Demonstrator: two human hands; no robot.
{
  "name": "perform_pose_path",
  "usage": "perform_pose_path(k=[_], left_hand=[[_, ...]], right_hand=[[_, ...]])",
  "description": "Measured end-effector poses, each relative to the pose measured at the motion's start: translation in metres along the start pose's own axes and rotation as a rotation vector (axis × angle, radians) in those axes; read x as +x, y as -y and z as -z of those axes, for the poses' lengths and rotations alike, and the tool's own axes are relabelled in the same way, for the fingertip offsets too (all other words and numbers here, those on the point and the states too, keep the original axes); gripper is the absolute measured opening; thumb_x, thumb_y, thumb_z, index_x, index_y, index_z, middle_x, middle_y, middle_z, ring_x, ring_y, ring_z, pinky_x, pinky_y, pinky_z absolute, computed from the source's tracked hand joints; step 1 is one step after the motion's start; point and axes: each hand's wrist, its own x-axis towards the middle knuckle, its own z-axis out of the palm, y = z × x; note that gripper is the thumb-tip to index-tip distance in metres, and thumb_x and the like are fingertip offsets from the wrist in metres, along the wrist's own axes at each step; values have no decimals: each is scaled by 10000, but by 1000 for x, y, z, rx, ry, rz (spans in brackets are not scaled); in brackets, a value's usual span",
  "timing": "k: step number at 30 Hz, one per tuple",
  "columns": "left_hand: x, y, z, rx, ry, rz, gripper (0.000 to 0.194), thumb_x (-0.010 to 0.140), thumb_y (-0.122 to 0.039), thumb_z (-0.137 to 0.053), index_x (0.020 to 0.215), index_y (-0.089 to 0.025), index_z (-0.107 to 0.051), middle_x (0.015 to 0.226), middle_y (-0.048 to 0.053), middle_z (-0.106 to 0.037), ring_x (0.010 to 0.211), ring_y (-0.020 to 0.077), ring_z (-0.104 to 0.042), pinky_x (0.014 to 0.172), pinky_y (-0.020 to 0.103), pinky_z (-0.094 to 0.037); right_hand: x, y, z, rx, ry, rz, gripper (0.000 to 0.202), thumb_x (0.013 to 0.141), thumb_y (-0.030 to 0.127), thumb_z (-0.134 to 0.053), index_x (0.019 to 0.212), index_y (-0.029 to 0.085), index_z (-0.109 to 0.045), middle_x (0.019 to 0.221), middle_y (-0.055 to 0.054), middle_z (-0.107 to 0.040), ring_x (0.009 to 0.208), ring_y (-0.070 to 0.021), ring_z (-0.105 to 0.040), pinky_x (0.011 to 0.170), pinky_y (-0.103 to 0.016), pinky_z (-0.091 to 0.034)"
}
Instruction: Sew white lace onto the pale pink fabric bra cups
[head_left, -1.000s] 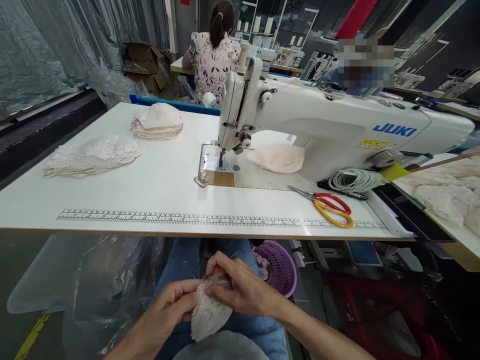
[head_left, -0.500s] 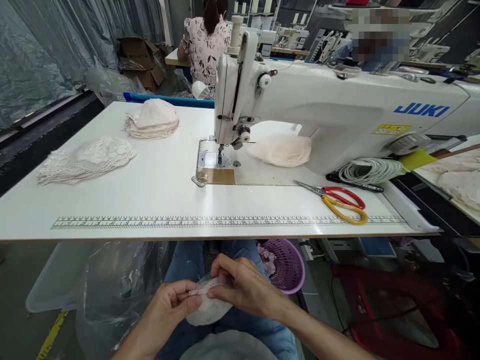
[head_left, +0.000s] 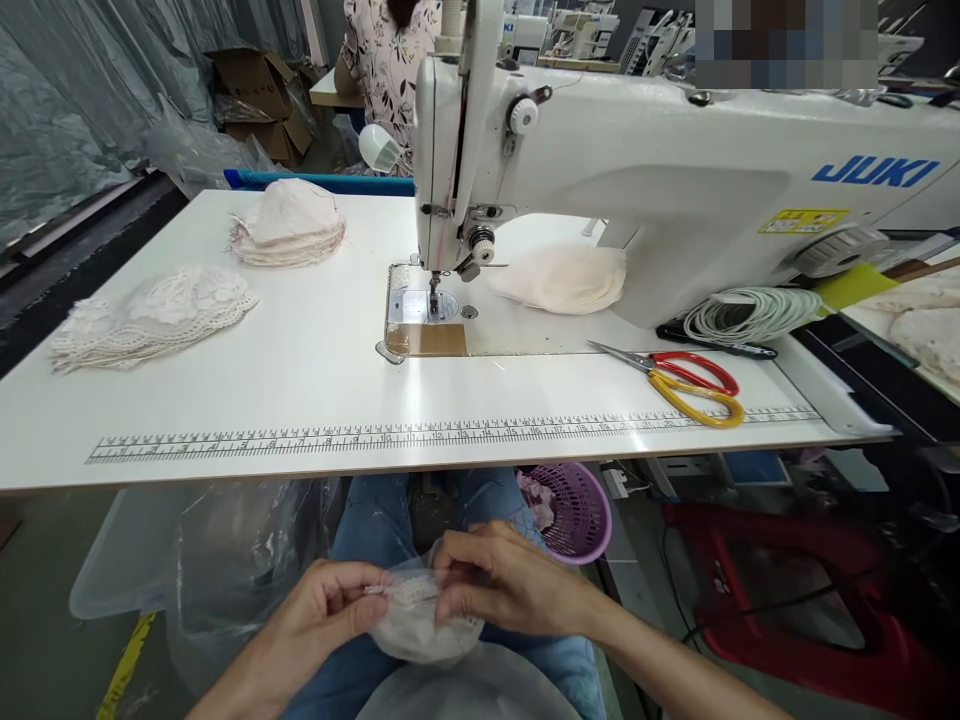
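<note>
Over my lap I hold a small white lace-edged fabric piece (head_left: 420,628), rounded like a cup, with sheer netting along its upper side. My left hand (head_left: 337,605) pinches its left edge between thumb and fingers. On the right side my right hand (head_left: 502,580) grips the same piece, fingers curled over its edge. Beyond the table edge stands a white sewing machine (head_left: 637,190), its presser foot (head_left: 434,295) above the needle plate. A pale oval stack of fabric (head_left: 566,280) lies under the machine arm.
On the white table (head_left: 315,390) lie a lace stack (head_left: 157,310), a second fabric stack (head_left: 289,225), scissors (head_left: 675,380) with red and yellow handles, and coiled cord (head_left: 754,315). Below are a purple basket (head_left: 581,510) and a red stool (head_left: 720,570). A person (head_left: 390,70) sits beyond.
The view has tilted down and shifted slightly. Both hands still hold the fabric piece; my right hand has moved a little along it, and more of the sheer netting shows between the hands.
</note>
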Motion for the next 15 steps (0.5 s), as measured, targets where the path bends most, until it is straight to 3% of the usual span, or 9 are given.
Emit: perform_pose_path(k=[3,6,9,13,15], left_hand=[[-3,-2,4,24,-32,3,386,727,-498,-690,936,-178,-741,777,57,-712,748,189,-583,672,227,-437],[-7,-4,9,43,-32,17,369,731,-495,-686,914,-179,-741,788,57,-706,780,200,-590,690,234,-435],[-10,-4,12,61,-10,35,362,745,-496,-673,879,-165,-734,761,50,-679,744,181,-565,673,230,-415],[-9,-1,10,41,15,35,362,747,-506,-664,794,-150,-705,708,23,-619,659,137,-497,615,207,-367],[-8,0,8,36,37,43,357,748,-504,-662,765,-148,-685,688,12,-591,648,131,-475,604,204,-353]], right_hand=[[-5,0,-3,-103,109,-4,299,814,483,-608,801,186,-587,609,38,-542,571,-108,-484,553,-210,-279],[-12,2,-6,-156,191,-18,253,861,422,-572,771,186,-590,552,48,-499,529,-103,-456,532,-212,-267],[-16,6,-7,-265,169,-76,221,907,374,-506,834,188,-602,596,25,-538,576,-125,-498,591,-227,-311],[-13,10,-6,-379,37,-132,284,869,448,-554,938,174,-586,900,-58,-610,851,-204,-548,744,-300,-362],[-7,12,-5,-329,-38,-60,489,777,506,-645,1120,180,-521,1141,-101,-549,1042,-243,-488,885,-364,-334]])
